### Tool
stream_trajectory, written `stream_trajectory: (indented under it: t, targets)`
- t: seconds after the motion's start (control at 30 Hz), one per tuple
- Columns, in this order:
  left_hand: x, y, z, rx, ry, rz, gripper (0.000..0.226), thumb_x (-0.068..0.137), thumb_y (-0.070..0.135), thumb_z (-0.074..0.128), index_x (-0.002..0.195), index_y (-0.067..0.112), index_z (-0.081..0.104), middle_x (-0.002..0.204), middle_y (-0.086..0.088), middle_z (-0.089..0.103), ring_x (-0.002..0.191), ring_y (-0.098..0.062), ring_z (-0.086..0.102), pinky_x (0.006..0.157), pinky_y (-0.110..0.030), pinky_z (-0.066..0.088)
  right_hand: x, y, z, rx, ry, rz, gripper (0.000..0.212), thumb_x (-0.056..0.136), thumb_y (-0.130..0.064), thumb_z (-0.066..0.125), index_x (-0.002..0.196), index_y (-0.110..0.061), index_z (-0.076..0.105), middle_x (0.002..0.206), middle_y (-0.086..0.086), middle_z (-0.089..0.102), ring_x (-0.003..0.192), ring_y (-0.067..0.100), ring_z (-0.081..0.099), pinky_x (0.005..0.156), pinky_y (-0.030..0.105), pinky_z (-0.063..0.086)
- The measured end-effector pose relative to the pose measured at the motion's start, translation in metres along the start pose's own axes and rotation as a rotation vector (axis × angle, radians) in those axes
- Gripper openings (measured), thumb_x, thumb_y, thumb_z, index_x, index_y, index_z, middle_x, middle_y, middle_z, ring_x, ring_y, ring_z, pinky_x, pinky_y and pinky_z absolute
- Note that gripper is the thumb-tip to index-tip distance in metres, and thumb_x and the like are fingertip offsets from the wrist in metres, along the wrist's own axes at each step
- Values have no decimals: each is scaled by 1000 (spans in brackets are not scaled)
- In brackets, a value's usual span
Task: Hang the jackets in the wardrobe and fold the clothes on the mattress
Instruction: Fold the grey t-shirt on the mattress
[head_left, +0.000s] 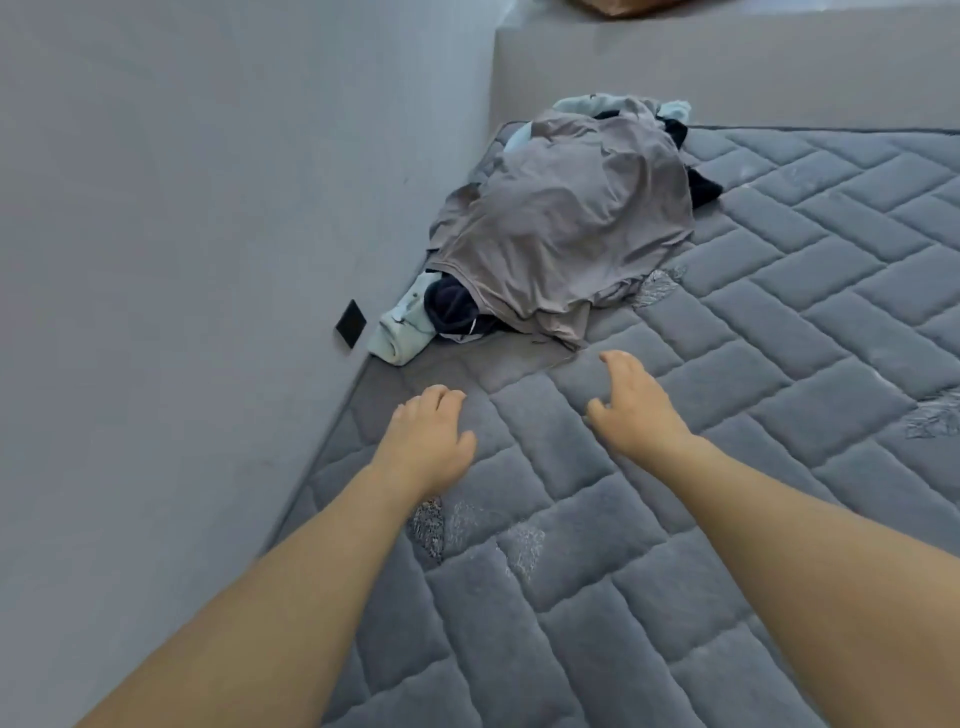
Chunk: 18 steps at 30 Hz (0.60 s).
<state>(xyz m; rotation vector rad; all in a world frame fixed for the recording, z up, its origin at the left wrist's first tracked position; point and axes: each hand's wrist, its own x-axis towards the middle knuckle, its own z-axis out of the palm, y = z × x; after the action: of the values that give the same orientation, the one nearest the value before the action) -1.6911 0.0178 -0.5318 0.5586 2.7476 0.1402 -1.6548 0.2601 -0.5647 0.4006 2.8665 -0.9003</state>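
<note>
A heap of clothes lies in the far left corner of the grey quilted mattress (753, 467). A taupe-grey garment (566, 218) covers most of the heap. A pale mint garment (402, 325) and a dark navy garment (452, 304) stick out at its near end, and more of both shows at the far end. My left hand (428, 441) and my right hand (636, 397) reach forward above the mattress, a little short of the heap. Both have loosely curved fingers and hold nothing.
A grey wall (182, 234) runs along the mattress's left edge, with a small black square plate (351, 325) on it near the heap. A grey headboard panel (727, 67) stands behind the mattress. A brown object (618, 5) peeks in at the top edge.
</note>
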Motion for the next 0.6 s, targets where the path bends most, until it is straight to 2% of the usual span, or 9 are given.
stream_trajectory:
  t: [0.13, 0.23, 0.3, 0.37, 0.47, 0.53, 0.6]
  targets:
    - [98, -2, 63, -49, -15, 91, 49, 100, 24, 43, 146, 9, 36, 149, -9, 37, 133, -30, 37, 111, -40, 31, 71, 76, 70, -73, 68, 61, 67, 93, -20, 55, 152, -5, 26, 160, 14, 20, 144, 30, 25, 117, 41, 22]
    - [168, 17, 82, -79, 96, 136, 52, 98, 24, 46, 146, 8, 36, 144, -12, 46, 130, -30, 43, 110, -41, 31, 111, 131, 97, -144, 164, 227, 72, 96, -38, 49, 155, -12, 18, 164, 10, 6, 148, 28, 12, 121, 46, 9]
    - [214, 32, 90, -80, 231, 170, 54, 96, 24, 48, 146, 8, 37, 141, -12, 49, 127, -32, 46, 109, -43, 32, 132, 161, 111, -265, 250, 296, 72, 96, -52, 35, 156, -18, 14, 164, 7, 6, 151, 23, 2, 122, 47, -2]
    - [261, 44, 98, -54, 356, 187, 54, 94, 25, 49, 144, 9, 40, 140, -10, 49, 126, -31, 46, 105, -42, 33, 151, 179, 122, -378, 325, 263, 69, 94, -56, 24, 155, -25, 16, 164, 3, 11, 151, 20, 2, 121, 49, -6]
    - [312, 50, 112, 90, 357, 136, 38, 98, 29, 44, 134, 17, 49, 137, -4, 48, 126, -29, 41, 103, -40, 29, 176, 186, 120, -369, 344, 262, 68, 92, -54, 24, 154, -25, 24, 163, 2, 15, 150, 18, 6, 121, 51, -3]
    - [328, 55, 118, 159, 357, 134, 20, 99, 22, 43, 112, 19, 57, 117, -2, 58, 117, -29, 44, 100, -40, 27, 186, 191, 113, -367, 375, 283, 70, 91, -54, 26, 154, -23, 26, 163, 3, 15, 150, 19, 7, 121, 51, -1]
    - [326, 57, 123, 47, 457, 190, 10, 92, 9, 49, 92, 15, 58, 85, -4, 60, 93, -31, 54, 93, -41, 32, 191, 191, 111, -352, 381, 294, 74, 89, -55, 30, 154, -20, 27, 163, 4, 17, 150, 20, 11, 121, 52, 0]
